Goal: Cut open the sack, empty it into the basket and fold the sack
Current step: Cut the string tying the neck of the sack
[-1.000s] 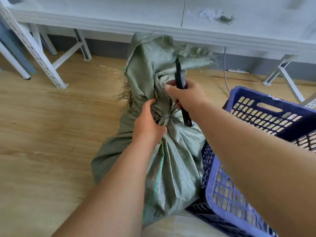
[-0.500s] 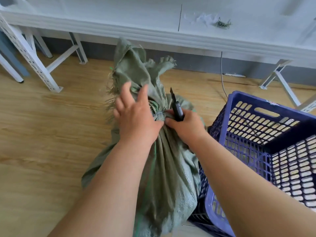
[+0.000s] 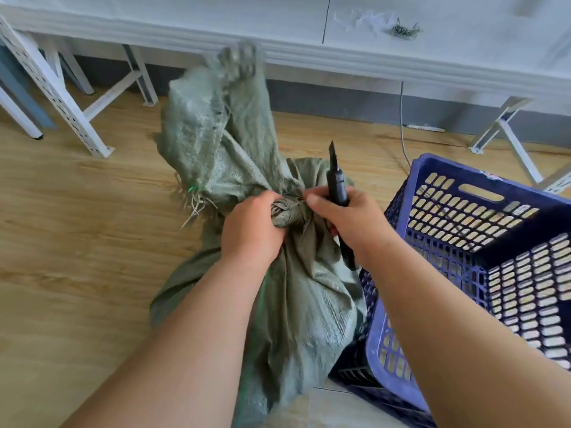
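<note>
Both hands clenched (sack (image 3: pixel 296 304) neck, knife (image 3: pixel 337 193)).

So we've got one green sack (image 3: pixel 296 304), one blue basket (image 3: pixel 401 230), one black knife (image 3: pixel 336 186) and two hands, a left hand (image 3: pixel 250 230) and a right hand (image 3: pixel 349 223). We also count one white table (image 3: pixel 278 23) and one cable (image 3: pixel 401 118).

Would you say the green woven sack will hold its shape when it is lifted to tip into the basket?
Probably not: the sack creases and slumps, so it looks floppy. Its bulging lower part suggests some weight. The left hand gripping the bunched neck seems the firmest hold.
</note>
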Demonstrator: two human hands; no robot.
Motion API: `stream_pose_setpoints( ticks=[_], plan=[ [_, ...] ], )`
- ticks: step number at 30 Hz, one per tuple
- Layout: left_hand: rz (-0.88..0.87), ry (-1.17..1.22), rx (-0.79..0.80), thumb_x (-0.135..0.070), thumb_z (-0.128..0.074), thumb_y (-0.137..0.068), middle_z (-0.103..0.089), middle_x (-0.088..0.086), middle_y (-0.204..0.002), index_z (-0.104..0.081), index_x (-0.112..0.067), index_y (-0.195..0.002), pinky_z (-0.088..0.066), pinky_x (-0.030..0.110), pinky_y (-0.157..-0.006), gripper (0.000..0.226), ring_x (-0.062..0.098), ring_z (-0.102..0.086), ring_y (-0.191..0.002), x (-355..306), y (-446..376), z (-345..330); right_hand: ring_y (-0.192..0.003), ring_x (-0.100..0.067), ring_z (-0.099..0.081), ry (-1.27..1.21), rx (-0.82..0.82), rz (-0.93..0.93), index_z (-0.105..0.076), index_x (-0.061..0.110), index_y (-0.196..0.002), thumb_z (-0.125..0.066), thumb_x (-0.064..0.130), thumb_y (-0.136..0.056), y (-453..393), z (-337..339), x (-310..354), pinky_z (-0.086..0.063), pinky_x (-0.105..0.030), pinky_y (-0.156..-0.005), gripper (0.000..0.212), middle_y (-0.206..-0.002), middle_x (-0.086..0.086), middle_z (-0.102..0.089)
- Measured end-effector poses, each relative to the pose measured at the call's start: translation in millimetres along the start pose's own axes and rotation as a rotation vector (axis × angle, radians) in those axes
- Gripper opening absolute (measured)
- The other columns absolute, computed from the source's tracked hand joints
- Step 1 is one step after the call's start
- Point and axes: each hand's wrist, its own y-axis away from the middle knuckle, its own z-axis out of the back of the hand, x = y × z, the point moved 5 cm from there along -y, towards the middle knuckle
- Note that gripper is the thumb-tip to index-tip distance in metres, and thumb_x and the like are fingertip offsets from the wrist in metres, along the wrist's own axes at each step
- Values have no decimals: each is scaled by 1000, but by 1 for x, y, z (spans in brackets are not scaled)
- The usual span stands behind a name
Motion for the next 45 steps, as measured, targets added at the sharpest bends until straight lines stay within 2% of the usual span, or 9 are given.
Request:
stream_pose_setpoints(
  ticks=[4,11,16,19,21,26,30,37,45],
  plan=[
    [16,140,-116,-19,-66,-83,-73,-4,-100,-68,-31,-112,-41,25,-67,31,22,-66,-92,-14,-2,13,-58,-7,-52,32,-52,24,-67,22,-86,-78,31,-79,-5,3,9,-43,-23,-60,16,-73,4,-62],
    [149,276,16,-22,-70,-79,-71,-4,-94,-69,-28,-111,-47,27,-70,32,21,-65,-89,-5,1,-1,-59,-9,-55,109,-28,-40,-72,17,-96,-73,24,-84,-4,-2,-2,-43,-22,-59,14,-69,5,-61],
    [-59,287,379,-41,-74,-78,-46,1,-140,-32,-49,-136,-39,30,-90,72,23,-49,-124,-31,7,-11,-82,-21,-67,115,-153,-48,-71,24,-86,-73,26,-83,-4,13,-4,-55,-36,-78,4,-83,-1,-71],
    [-95,233,250,-47,-65,-85,-51,1,-127,-42,-51,-127,-39,29,-79,48,24,-54,-114,-38,11,-10,-69,-18,-62,52,-66,-70,-72,23,-85,-71,21,-85,5,24,-1,-54,-36,-72,3,-74,0,-67],
    [-83,173,145,-37,-67,-86,-57,-2,-120,-52,-47,-123,-38,26,-74,41,20,-56,-109,-41,14,-9,-63,-16,-57,65,-25,-69,-70,18,-100,-67,21,-88,15,32,-1,-51,-34,-67,12,-70,1,-62],
    [-67,191,48,-22,-71,-81,-66,-6,-113,-61,-43,-119,-48,26,-76,44,16,-62,-100,-45,14,-11,-95,-16,-57,241,-9,-14,-42,24,-130,-46,39,-98,50,47,-6,-51,-35,-83,36,-112,0,-57],
    [-64,203,26,-24,-72,-81,-67,-6,-113,-61,-44,-118,-44,24,-68,43,17,-61,-86,-46,12,-12,-76,-12,-57,313,29,-22,-44,37,-123,-37,38,-101,63,47,-4,-42,-27,-66,23,-93,6,-62],
    [-92,214,-12,-20,-72,-81,-63,-5,-113,-60,-42,-122,-43,24,-72,47,17,-60,-87,-52,15,-12,-41,1,-46,394,74,-52,-42,47,-127,-38,36,-101,66,48,-15,-36,-18,-49,28,-82,1,-66],
    [-94,196,-25,-21,-72,-81,-62,-6,-116,-60,-40,-124,-43,21,-77,48,15,-60,-96,-54,17,-10,-48,-5,-45,414,68,-54,-41,49,-132,-39,37,-101,66,47,-16,-38,-21,-51,33,-82,-1,-66]
  ],
)
